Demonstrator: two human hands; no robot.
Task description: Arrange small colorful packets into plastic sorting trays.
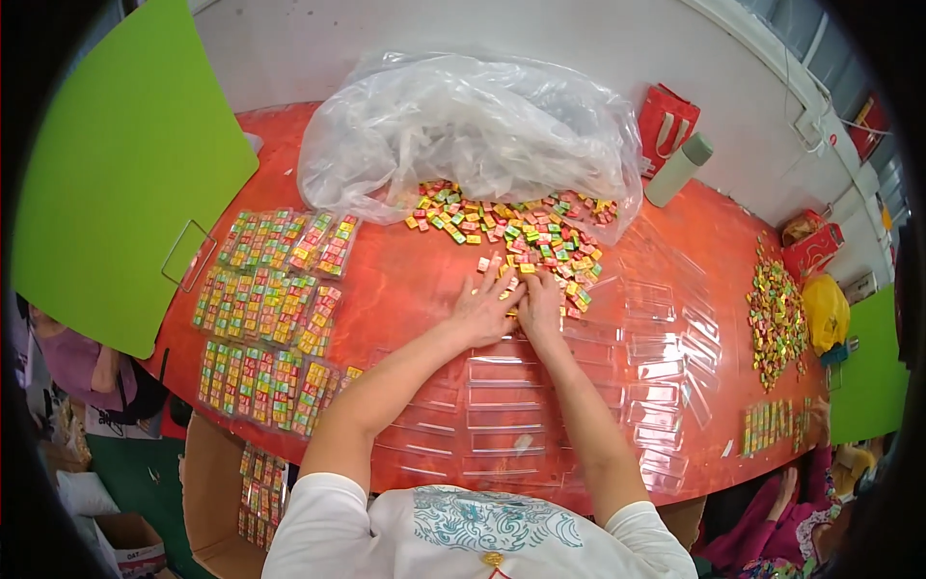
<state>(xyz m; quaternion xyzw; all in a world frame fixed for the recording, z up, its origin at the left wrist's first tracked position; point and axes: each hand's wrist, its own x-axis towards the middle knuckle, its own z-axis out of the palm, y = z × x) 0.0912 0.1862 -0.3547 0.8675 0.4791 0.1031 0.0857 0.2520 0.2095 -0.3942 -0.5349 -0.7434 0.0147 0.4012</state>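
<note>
My left hand [485,311] is at the near edge of a loose pile of small wrapped candies [521,232] in red, yellow and green. Its fingers are spread over the red table [386,280], open. Close beside it, my right hand [540,311] has its fingers bent together against the pile; what lies under them is hidden. Below and between my forearms lie rows of clear shallow plastic trays [506,396]. More clear trays [661,386] spread to the right of my right arm.
Filled candy trays [265,304] stand in stacked rows at the left. A big clear plastic bag [473,125] covers the pile's far side. A green bottle [679,169] and red gift bag [666,125] stand behind. Another person's sleeve [767,521] and candy pile [776,318] are at right.
</note>
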